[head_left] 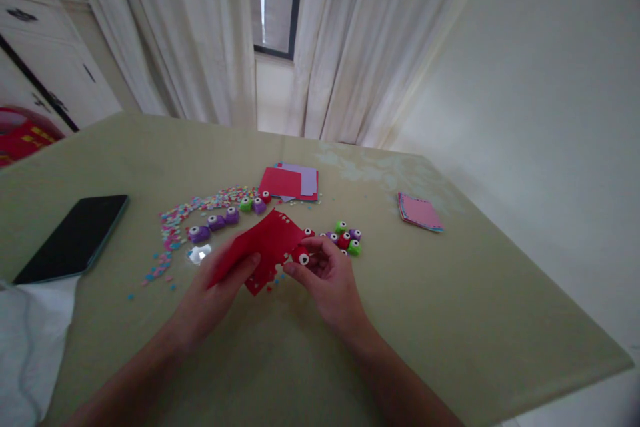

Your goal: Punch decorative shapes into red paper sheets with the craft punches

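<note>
- Centre: left hand point(211, 299) holding red paper point(273, 240); right hand point(334, 285) gripping a red punch point(301, 255).
- Far left: black tablet point(75, 237).
- Right of centre: pink paper stack point(420, 212).

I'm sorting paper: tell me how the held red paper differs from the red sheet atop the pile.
The held red paper has small cutouts near its edges; the red sheet atop the pile shows none. The held red paper is tilted in the left hand; the red sheet lies flat. Both are red.

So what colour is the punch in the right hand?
The punch is mainly red; the head view shows it.
</note>
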